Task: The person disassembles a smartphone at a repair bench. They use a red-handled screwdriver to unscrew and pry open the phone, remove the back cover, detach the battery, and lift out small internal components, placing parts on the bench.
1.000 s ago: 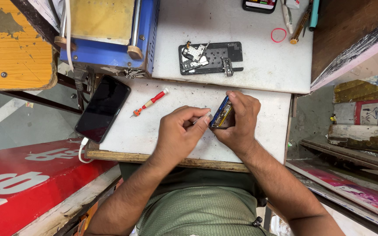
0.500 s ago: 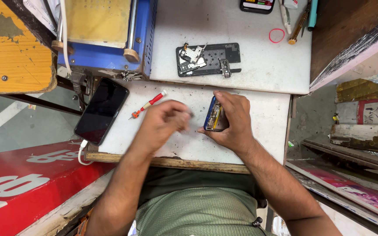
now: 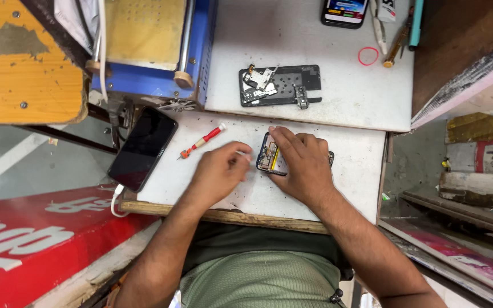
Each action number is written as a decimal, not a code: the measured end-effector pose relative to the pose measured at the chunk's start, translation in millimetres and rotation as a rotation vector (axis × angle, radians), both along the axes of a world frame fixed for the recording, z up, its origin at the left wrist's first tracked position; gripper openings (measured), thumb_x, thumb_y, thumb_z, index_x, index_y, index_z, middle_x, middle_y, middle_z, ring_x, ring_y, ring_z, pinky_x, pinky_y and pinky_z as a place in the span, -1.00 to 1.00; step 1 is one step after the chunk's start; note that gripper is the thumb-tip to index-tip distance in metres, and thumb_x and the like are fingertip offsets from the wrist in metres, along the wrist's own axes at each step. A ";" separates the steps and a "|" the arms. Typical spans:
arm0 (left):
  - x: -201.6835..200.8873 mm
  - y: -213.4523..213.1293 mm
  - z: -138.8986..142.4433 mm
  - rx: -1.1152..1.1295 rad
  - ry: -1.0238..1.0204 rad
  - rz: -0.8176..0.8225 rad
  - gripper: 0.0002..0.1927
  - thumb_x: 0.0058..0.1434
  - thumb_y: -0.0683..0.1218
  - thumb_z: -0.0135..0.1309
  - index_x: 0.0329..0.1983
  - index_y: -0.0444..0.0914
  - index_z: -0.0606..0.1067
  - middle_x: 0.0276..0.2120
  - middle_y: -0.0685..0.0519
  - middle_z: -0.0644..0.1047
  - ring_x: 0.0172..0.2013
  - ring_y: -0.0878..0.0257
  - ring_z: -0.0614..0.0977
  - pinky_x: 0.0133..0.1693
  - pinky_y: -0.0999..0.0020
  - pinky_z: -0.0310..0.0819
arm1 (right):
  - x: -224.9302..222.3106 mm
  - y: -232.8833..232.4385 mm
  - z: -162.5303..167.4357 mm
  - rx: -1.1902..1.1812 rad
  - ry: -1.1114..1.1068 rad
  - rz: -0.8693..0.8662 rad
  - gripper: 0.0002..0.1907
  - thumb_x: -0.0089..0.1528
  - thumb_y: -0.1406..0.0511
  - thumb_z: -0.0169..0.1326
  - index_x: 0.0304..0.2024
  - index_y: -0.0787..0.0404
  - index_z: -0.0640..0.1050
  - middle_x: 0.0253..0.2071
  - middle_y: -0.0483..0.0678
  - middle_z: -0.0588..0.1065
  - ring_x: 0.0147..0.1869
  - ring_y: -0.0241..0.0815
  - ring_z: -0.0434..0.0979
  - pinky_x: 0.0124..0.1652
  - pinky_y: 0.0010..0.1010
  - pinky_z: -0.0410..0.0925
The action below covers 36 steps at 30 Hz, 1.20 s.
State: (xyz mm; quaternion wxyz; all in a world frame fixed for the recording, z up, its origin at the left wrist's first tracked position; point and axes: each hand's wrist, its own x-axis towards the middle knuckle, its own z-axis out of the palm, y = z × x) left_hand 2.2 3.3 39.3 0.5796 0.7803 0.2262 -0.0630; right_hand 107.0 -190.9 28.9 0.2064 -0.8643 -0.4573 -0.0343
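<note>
An opened phone [image 3: 269,155] with its inner boards showing lies flat on the white worktop [image 3: 349,188]. My right hand [image 3: 302,165] rests on top of it and presses it down, covering most of it. My left hand [image 3: 219,172] is just left of the phone, its fingers pinched on a small slim tool whose tip points at the phone's edge. A red-handled screwdriver [image 3: 202,141] lies on the worktop just beyond my left hand.
A black phone [image 3: 142,148] on a white cable lies at the worktop's left edge. Behind it stands a blue machine [image 3: 149,45]. A dark tray of small parts [image 3: 281,85], another phone [image 3: 345,11], a red rubber band [image 3: 368,56] and hand tools sit farther back.
The opened phone, held up on edge before, now lies flat under my right hand. My left hand moved left toward the screwdriver, then came back beside the phone.
</note>
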 end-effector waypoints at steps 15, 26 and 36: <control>24.9 -5.0 5.3 0.333 0.094 -0.192 -0.88 0.15 -0.08 0.15 -0.33 -0.23 0.58 -0.52 0.00 0.65 -0.48 0.15 0.70 -0.31 0.27 0.60 | -5.6 3.6 3.4 -0.142 0.023 -0.033 0.08 -0.10 0.05 0.47 0.42 0.04 0.30 0.31 -0.08 0.39 0.11 -0.02 0.41 0.04 -0.07 0.22; 26.0 7.3 8.8 0.075 0.208 -0.243 -0.85 0.24 -0.10 0.08 -0.35 -0.28 0.54 -0.57 0.08 0.66 -0.51 0.36 0.70 -0.36 0.41 0.57 | -4.5 4.6 2.7 -0.155 0.024 -0.007 0.04 -0.09 0.04 0.46 0.40 0.01 0.32 0.27 -0.10 0.41 0.10 -0.04 0.41 0.01 -0.10 0.22; 23.4 14.7 -12.2 -0.228 0.171 -0.161 -0.82 0.37 -0.06 0.03 -0.22 -0.27 0.53 -0.44 0.06 0.63 -0.42 0.37 0.68 -0.36 0.46 0.63 | -3.5 6.9 1.6 -0.200 0.055 -0.009 0.05 -0.06 0.05 0.47 0.42 -0.02 0.29 0.24 -0.10 0.40 0.11 -0.08 0.40 0.03 -0.14 0.23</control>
